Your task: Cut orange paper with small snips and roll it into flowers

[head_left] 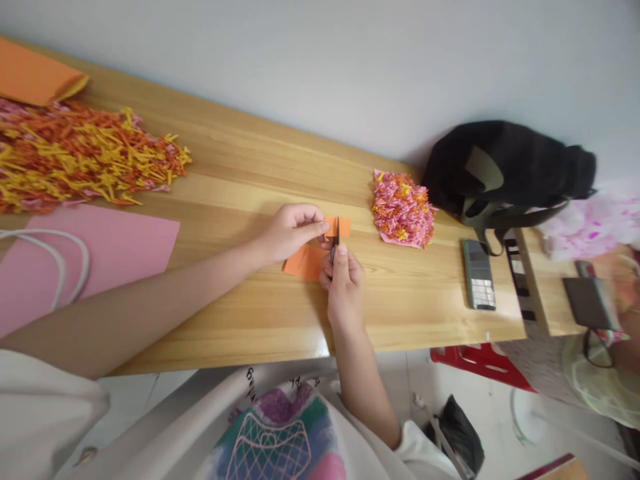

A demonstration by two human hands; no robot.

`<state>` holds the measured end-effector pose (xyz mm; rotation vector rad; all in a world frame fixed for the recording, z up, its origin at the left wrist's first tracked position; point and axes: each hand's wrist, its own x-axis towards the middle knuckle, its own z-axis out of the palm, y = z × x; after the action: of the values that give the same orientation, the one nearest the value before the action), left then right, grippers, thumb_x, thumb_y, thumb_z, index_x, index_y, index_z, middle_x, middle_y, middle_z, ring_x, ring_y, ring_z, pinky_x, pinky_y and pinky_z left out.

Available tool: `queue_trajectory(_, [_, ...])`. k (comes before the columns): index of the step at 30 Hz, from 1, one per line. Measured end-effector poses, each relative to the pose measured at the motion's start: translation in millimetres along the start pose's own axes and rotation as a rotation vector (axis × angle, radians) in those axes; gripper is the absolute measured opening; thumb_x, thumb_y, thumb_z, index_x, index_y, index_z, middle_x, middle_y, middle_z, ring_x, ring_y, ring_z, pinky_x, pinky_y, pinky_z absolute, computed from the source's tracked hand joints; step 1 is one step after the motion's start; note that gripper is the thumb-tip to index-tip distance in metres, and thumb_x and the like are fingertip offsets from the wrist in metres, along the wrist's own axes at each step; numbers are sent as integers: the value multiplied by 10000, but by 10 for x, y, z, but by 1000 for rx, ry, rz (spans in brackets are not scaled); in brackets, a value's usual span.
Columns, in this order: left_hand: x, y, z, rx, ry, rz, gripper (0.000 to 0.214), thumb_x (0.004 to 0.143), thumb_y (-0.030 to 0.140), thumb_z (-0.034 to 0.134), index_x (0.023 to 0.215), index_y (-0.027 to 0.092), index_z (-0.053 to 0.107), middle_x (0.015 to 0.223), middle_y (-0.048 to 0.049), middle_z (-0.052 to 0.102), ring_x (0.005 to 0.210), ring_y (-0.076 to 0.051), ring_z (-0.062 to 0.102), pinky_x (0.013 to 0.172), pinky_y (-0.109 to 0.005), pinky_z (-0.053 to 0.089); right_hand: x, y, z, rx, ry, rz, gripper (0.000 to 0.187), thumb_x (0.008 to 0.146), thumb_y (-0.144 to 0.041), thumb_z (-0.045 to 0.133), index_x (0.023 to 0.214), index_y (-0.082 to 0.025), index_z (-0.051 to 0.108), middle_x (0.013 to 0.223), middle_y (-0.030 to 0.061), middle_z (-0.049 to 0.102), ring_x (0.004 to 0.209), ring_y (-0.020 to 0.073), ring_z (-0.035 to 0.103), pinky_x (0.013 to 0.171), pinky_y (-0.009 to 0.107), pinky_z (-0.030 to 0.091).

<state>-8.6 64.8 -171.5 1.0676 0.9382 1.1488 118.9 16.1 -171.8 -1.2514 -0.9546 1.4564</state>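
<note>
My left hand (299, 230) pinches a small piece of orange paper (345, 227) by its left end, above the wooden table. A pair of scissors (337, 235) is in my right hand (346, 280), and its blades cross the held paper. Below both hands, more orange paper (306, 264) lies on the tabletop, partly covered by them. To the right, a small heap of pink, orange and yellow paper pieces (404, 210) rests on a pink sheet. A much larger pile of such pieces (95, 157) spreads at the far left.
At the back left lies orange folded paper (37, 73). A pink sheet (145, 233) with a white cable (75, 257) over it sits near my left arm. On the right are a black bag (505, 163) and a phone (479, 275). The table (240, 320) meets the wall behind.
</note>
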Motion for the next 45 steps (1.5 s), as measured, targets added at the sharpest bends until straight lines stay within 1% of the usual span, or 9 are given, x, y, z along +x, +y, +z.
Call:
queue_trajectory(5, [0,-1,-2,-6,-9,11,177,793,177,665,634,142,596,598,11,659,586,-112,633,668,-254,529,12,9,15,-6,18,-1,448,807,-631,577,844,-185,602,543,-98,282,453,70,207,412,224,157])
queue_trajectory(11, [-7,5,2,-21,-6,-23,160,801,144,630,644,136,605,607,4,665,592,-109,641,679,-250,539,19,13,11,4,20,-6,433,816,-615,580,830,-182,597,542,-99,286,454,66,202,414,221,151])
queue_trajectory(15, [-8,2,-1,-35,-9,-25,160,796,139,637,640,136,603,603,0,664,588,-110,643,662,-242,532,23,14,8,9,17,-9,421,824,-604,580,827,-184,591,539,-100,289,454,65,201,418,221,152])
queue_trajectory(24, [-1,4,-6,-10,-15,-33,191,791,217,682,638,142,594,606,-6,661,604,-129,651,681,-275,550,9,13,18,-26,27,-2,430,820,-633,561,812,-204,565,539,-101,253,451,72,192,419,231,143])
queue_trajectory(30, [1,8,-15,16,-8,-23,186,775,228,684,634,146,595,601,-5,661,611,-134,652,661,-270,544,10,7,21,-16,10,-9,431,823,-628,561,814,-197,570,542,-100,263,452,70,188,421,228,151])
queue_trajectory(40, [3,-3,-17,-10,-16,-11,206,760,270,715,639,147,602,591,6,655,578,-112,623,644,-245,522,13,12,24,-13,29,-8,434,810,-636,567,793,-203,558,538,-106,238,447,69,178,412,225,148])
queue_trajectory(45, [-3,-1,-24,30,-18,-14,235,772,322,705,650,150,603,605,-7,658,596,-128,630,660,-268,528,17,7,19,-11,23,-5,447,797,-649,574,772,-204,551,537,-100,256,451,69,184,413,224,145])
